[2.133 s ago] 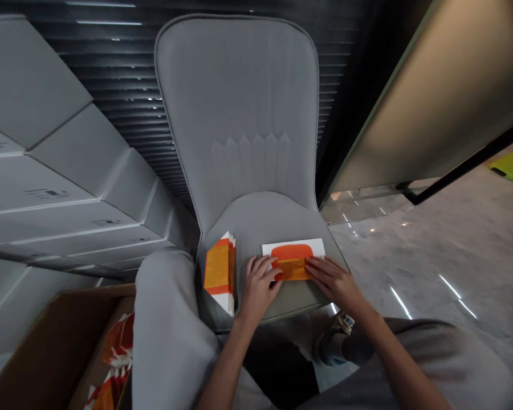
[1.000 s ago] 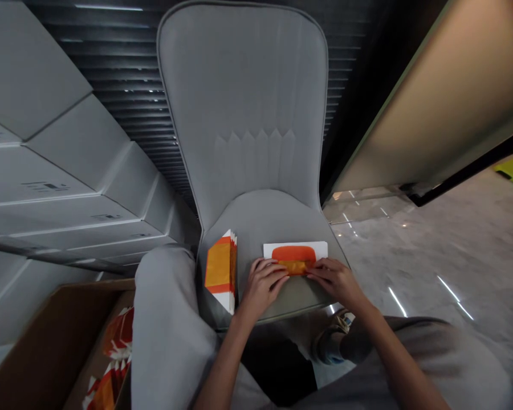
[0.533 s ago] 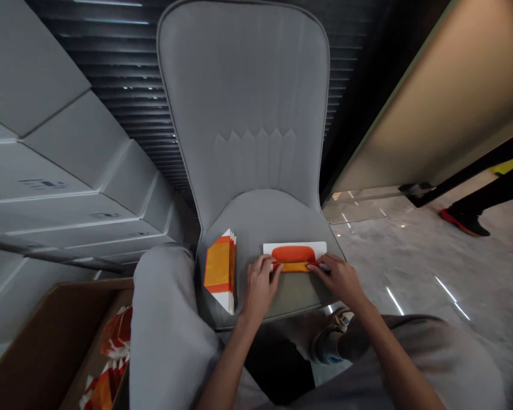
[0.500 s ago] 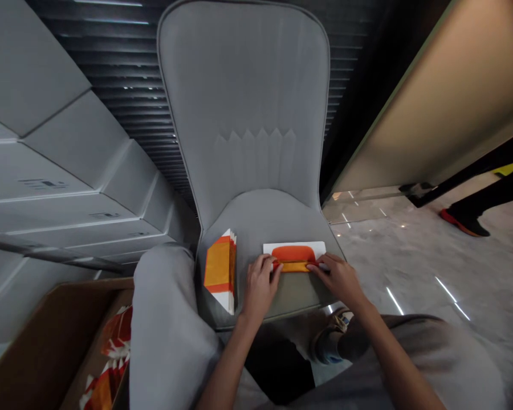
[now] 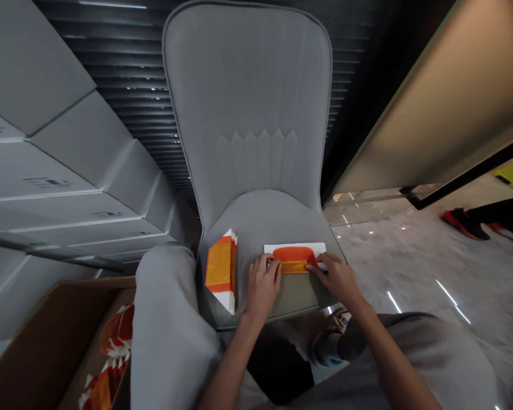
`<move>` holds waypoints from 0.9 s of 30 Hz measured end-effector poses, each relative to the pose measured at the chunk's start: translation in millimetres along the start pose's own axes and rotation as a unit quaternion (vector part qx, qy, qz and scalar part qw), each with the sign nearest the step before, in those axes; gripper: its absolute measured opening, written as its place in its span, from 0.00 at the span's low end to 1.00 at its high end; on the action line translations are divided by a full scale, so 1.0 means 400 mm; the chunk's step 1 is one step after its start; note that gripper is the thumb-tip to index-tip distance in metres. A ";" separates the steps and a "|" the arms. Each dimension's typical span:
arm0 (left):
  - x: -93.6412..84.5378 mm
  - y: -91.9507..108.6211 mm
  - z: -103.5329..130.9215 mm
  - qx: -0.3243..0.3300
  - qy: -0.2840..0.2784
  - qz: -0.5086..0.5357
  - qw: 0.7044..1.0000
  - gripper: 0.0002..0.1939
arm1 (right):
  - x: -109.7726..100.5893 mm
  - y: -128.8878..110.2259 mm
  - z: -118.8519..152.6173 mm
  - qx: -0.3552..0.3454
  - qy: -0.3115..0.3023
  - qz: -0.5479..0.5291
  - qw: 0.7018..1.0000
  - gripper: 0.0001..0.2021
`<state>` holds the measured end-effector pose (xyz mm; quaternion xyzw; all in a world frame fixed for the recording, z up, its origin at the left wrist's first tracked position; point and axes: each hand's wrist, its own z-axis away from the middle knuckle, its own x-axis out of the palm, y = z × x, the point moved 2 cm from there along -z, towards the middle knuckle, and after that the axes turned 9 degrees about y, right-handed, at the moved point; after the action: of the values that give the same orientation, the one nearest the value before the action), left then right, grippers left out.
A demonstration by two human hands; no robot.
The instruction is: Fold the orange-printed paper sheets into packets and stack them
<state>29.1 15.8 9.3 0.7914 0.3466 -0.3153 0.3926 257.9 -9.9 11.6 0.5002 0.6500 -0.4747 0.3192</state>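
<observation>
An orange, yellow and white paper piece [image 5: 294,254] lies flat near the front right of the grey chair's seat [image 5: 263,213]. My left hand [image 5: 263,279] grips its left end, thumb and fingers pressed together. At the right end my right hand [image 5: 336,276] pinches the same paper between thumb and fingers. A folded strip runs along the edge nearest me, between the two hands. To the left on the seat rests a stack of folded orange, yellow and white papers [image 5: 222,270], touched by neither hand.
Down at the left is an open cardboard box [image 5: 47,324] with more folded papers [image 5: 117,330] inside. White cartons [image 5: 60,171] are stacked along the left side. At the far right, another person's shoe [image 5: 465,224] stands on the shiny floor [image 5: 393,256].
My fingers have shifted slightly along the folded strip, which lies flatter now. The other person's legs at the right have moved, and a second shoe shows.
</observation>
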 end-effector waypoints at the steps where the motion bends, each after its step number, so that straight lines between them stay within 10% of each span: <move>1: 0.001 0.000 0.001 0.005 -0.003 -0.006 1.000 0.09 | 0.002 0.001 0.000 0.003 -0.002 -0.002 1.000 0.19; 13: 0.018 0.097 0.063 0.112 -0.074 -0.011 0.991 0.30 | 0.020 0.019 -0.004 0.030 -0.011 -0.042 0.999 0.18; 27: 0.009 0.088 0.061 0.106 -0.129 0.001 0.986 0.39 | -0.010 -0.037 0.007 -0.054 0.069 0.063 0.994 0.13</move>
<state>53.5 -19.4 8.6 0.7814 0.2571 -0.4493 0.3484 244.9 -14.6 18.7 0.5541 0.6624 -0.3821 0.3290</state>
